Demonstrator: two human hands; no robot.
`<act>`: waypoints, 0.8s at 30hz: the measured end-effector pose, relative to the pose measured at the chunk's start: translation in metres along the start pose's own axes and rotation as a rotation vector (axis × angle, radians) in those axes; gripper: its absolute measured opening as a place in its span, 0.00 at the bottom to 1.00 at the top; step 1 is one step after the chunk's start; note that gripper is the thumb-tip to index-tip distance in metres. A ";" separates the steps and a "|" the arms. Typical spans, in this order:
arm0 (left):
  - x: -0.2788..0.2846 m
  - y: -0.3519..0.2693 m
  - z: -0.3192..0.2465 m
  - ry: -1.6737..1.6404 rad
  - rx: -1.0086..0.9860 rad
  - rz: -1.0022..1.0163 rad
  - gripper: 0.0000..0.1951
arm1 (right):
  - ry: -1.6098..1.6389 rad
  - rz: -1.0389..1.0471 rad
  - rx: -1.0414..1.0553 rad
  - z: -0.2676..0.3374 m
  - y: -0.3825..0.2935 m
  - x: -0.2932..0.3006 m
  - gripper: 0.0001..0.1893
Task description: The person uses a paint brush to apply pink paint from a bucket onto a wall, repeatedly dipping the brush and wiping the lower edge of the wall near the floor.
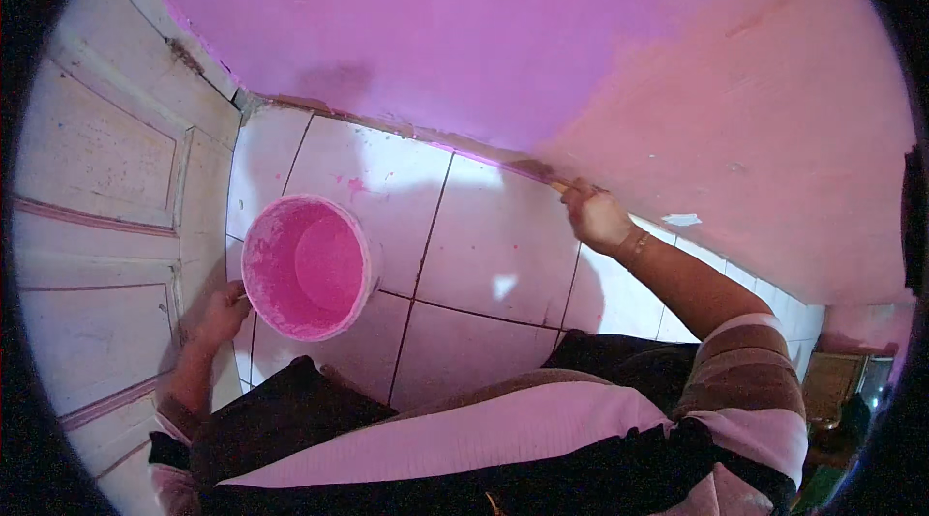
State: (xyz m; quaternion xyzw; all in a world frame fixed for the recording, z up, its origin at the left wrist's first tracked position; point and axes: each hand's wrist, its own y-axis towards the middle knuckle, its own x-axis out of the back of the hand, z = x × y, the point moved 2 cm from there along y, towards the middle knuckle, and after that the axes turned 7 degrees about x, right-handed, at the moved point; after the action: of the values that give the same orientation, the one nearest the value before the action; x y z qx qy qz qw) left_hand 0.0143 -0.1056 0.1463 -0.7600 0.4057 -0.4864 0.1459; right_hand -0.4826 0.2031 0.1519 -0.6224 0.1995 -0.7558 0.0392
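My right hand is closed around the wooden handle of a paintbrush. The brush's dark bristles lie along the foot of the wall, where it meets the tiled floor. Bright violet-pink paint covers the wall to the left of the brush, while a duller salmon pink shows to its right. At the left, my left hand grips the near-left side of a plastic bucket; whether by rim or handle I cannot tell. Pink paint lies inside the bucket, and dried paint coats its inner wall.
A pale panelled door stands close on the left. White floor tiles bear pink paint spots. A white patch marks the lower wall at right. Wooden furniture sits at the far right.
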 end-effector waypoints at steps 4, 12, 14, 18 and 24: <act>0.023 0.010 -0.041 0.076 -0.065 0.049 0.21 | 0.118 -0.306 0.341 0.056 0.046 0.005 0.24; 0.054 -0.009 -0.083 0.278 -0.082 0.091 0.24 | 0.168 -0.091 0.358 0.115 0.120 0.015 0.19; 0.055 -0.015 -0.088 0.305 -0.076 0.072 0.25 | 0.331 -0.119 0.244 0.098 0.100 0.015 0.20; 0.050 -0.025 -0.113 0.346 -0.143 0.005 0.26 | -0.041 -0.168 0.342 0.024 0.061 -0.035 0.21; 0.018 0.010 -0.105 0.418 -0.234 -0.099 0.29 | -0.078 0.087 0.034 -0.058 -0.037 -0.025 0.18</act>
State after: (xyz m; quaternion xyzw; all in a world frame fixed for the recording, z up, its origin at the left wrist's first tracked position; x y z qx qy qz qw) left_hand -0.0774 -0.1077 0.2020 -0.6736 0.4431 -0.5891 -0.0541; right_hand -0.5255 0.2594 0.1330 -0.6415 0.2119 -0.7317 0.0906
